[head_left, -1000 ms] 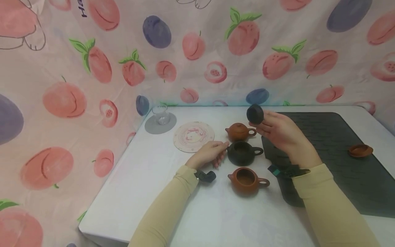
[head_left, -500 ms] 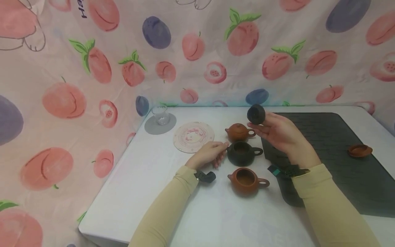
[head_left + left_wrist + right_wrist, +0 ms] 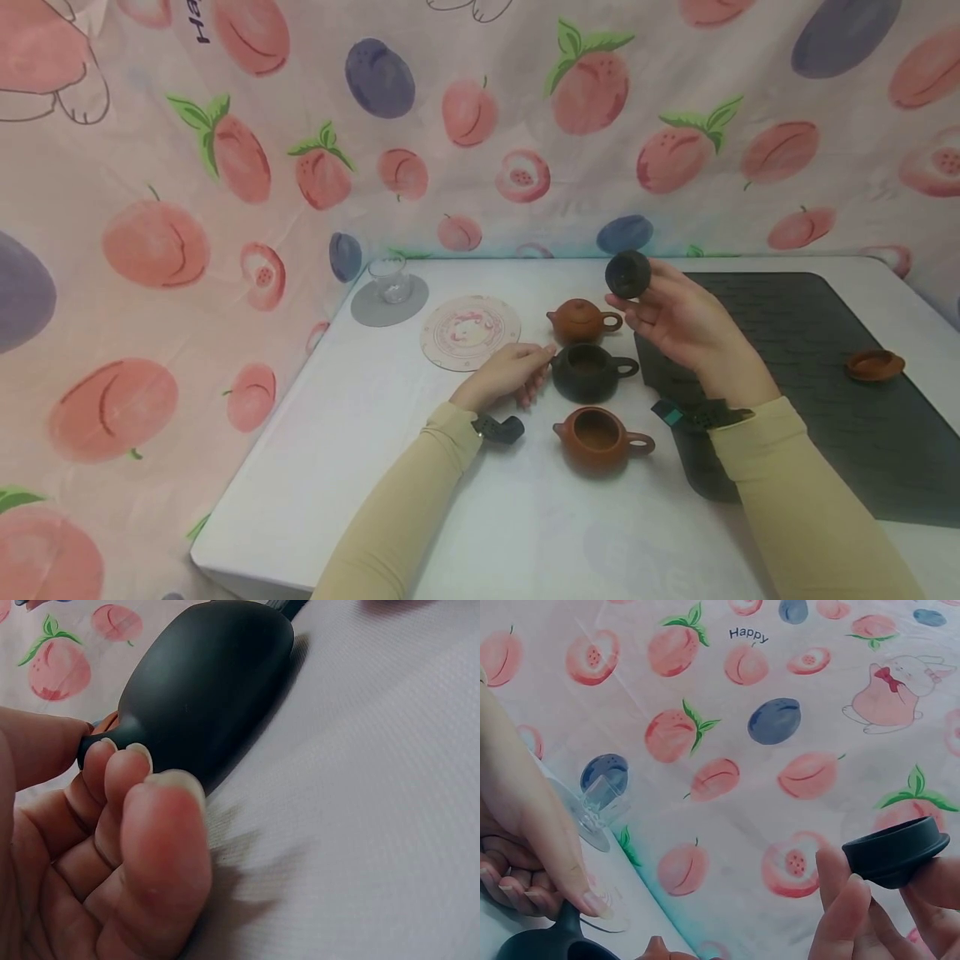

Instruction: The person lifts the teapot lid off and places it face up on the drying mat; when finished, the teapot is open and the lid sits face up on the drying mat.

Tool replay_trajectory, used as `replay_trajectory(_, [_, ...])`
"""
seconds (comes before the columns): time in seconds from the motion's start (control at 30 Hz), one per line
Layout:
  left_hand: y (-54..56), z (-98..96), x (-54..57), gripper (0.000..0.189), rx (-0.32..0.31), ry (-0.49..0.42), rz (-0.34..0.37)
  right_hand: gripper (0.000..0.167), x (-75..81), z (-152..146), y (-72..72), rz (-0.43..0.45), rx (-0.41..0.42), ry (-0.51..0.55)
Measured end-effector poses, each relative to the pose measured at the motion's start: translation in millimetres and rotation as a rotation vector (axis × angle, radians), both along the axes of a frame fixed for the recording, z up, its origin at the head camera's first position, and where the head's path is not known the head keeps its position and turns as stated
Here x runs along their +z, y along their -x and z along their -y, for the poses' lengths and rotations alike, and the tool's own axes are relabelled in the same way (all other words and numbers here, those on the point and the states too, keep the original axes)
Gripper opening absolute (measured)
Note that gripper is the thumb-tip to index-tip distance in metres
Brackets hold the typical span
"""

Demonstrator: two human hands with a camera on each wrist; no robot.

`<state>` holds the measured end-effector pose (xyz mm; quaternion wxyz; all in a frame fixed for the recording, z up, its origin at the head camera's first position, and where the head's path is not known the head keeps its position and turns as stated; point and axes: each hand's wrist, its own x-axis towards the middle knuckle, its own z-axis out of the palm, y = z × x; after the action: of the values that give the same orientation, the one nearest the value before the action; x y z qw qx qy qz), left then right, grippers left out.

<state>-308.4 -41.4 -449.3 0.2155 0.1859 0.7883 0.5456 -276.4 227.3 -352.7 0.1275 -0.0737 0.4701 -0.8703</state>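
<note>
On the white worktop (image 3: 300, 467), the black teapot (image 3: 587, 387) sits against the left hand (image 3: 510, 371), thumb and fingers pinching its spout (image 3: 568, 921); higher up, the right hand (image 3: 682, 323) grips the black lid (image 3: 627, 274) between fingers and thumb.

With my right hand (image 3: 874, 922) I pinch a dark, round, rimmed lid (image 3: 892, 853) before a pale pink cloth (image 3: 727, 802) printed with fruit. My left hand (image 3: 532, 832) grips a dark, rounded teapot (image 3: 536, 949) by its spout (image 3: 568, 922); beyond stands a clear glass cup (image 3: 604, 796).
</note>
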Motion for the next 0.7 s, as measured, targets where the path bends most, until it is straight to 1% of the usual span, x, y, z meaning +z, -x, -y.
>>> replay_trajectory(0.07, [0.2, 0.0, -0.4, 0.051, 0.001, 0.001, -0.004, 0.04, 0.2, -0.8, -0.2, 0.012, 0.0, 0.016])
replay_trajectory(0.13, [0.1, 0.0, -0.7, 0.051, 0.004, 0.0, -0.007, 0.041, 0.2, -1.0, -0.2, 0.013, -0.005, 0.017])
replay_trajectory(0.3, [-0.5, 0.0, -0.1, 0.051, 0.007, -0.001, -0.006, 0.037, 0.5, 0.0, 0.3, 0.015, -0.034, -0.011])
replay_trajectory(0.47, [0.3, -0.2, -0.3, 0.05, 0.005, 0.0, -0.005, 0.028, 1.3, -1.0, -0.1, 0.029, -0.023, 0.017])
replay_trajectory(0.67, [0.8, 0.1, -0.3, 0.051, -0.002, 0.004, -0.011, 0.031, 3.1, -2.7, -3.0, 0.072, -0.025, 0.045])
replay_trajectory(0.7, [0.8, 0.1, -0.2, 0.051, -0.002, 0.006, -0.013, 0.033, 3.3, -2.7, -3.3, 0.07, -0.029, 0.03])
